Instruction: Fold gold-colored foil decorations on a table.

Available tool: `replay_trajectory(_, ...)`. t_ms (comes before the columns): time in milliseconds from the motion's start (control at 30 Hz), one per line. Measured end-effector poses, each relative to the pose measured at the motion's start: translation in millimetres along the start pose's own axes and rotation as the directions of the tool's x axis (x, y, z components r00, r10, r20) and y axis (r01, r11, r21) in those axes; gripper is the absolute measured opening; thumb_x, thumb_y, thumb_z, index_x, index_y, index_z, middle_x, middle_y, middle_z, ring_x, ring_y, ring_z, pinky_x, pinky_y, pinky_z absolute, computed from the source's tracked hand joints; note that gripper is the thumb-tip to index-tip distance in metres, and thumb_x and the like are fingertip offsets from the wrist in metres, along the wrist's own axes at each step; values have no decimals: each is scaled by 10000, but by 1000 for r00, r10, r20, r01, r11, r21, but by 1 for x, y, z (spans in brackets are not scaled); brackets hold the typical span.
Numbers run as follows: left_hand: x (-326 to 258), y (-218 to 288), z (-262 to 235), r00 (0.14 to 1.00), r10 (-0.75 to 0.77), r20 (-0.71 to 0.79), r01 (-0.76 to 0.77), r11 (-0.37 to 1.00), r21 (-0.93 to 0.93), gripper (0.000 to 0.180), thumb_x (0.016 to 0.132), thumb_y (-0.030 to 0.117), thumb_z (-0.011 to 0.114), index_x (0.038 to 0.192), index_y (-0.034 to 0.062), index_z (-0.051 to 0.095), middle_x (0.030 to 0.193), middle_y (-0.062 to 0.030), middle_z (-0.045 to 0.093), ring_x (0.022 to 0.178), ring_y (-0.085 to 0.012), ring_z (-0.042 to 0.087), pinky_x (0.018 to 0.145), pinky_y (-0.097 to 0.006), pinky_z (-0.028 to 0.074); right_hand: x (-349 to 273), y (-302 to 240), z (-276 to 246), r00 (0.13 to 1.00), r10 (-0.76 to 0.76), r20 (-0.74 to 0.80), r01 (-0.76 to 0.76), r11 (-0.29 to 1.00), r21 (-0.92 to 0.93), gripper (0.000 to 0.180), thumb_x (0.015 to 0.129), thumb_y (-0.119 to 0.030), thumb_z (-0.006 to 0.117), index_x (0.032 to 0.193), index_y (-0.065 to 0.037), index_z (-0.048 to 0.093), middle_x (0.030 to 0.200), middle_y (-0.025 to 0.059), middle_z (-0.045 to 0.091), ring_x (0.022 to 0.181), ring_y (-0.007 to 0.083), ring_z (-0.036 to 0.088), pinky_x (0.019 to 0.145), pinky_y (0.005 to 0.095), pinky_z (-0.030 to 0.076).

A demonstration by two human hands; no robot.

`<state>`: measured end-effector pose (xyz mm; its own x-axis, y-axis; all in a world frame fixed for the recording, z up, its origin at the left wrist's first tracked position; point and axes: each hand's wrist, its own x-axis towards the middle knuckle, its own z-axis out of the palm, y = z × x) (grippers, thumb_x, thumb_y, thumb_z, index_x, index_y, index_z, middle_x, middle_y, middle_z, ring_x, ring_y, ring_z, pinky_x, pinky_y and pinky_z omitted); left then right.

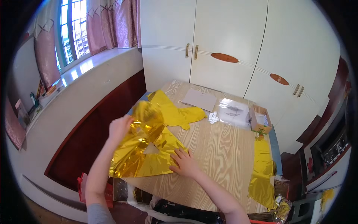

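Note:
A deflated gold foil balloon with a triangular gap in it lies at the table's near left, partly lifted and crumpled. My left hand is closed on its raised upper-left part, where the foil is blurred by motion. Fingers spread, my right hand rests flat on the balloon's right-hand edge and the table beside it. Just beyond, another flat gold foil piece is spread out, partly hidden behind the raised foil.
On the wood-grain table are a grey sheet, small white rings, a clear plastic packet and a cardboard box. Gold foil lies along the right edge. White cabinets stand behind; a window sill runs along the left.

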<state>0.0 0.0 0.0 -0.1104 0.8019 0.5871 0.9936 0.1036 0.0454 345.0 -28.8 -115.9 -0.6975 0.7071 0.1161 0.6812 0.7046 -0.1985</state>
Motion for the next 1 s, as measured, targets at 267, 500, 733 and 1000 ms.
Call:
replay_trajectory(267,58,-124,-13,941,-165,-297,123,980,-156,292,958,322,545,1027,48,619,846,-220,645,780,-427,611,662,-502,470,-4,-1,3,999,4,-49,-6,999,-40,649,945,-553,402,1447,-141,398,1524,152,327,1433,331,246,1166,524,130)
replay_trajectory(500,95,-164,-72,854,-265,-448,281,959,-32,301,980,339,499,1078,84,627,885,-206,658,785,-412,624,663,-490,477,-7,1,3,999,30,-40,-32,998,-50,697,920,-594,424,1455,-148,389,1528,153,318,1440,334,226,1165,534,123)
replay_trajectory(733,105,-150,-149,858,10,-513,115,971,212,243,958,326,536,1007,111,636,804,-181,662,734,-366,649,611,-470,484,-4,-13,-7,998,56,-16,-57,993,-102,767,890,-640,449,1450,-118,390,1545,141,285,1446,335,206,1157,566,113)
replay_trajectory(1000,84,0,-181,949,176,-260,-100,955,280,127,877,225,608,930,112,629,757,-170,653,695,-368,638,611,-481,487,14,-89,-8,947,-282,157,263,956,128,741,907,-581,479,1446,-85,360,1501,176,342,1409,327,302,1154,587,117)
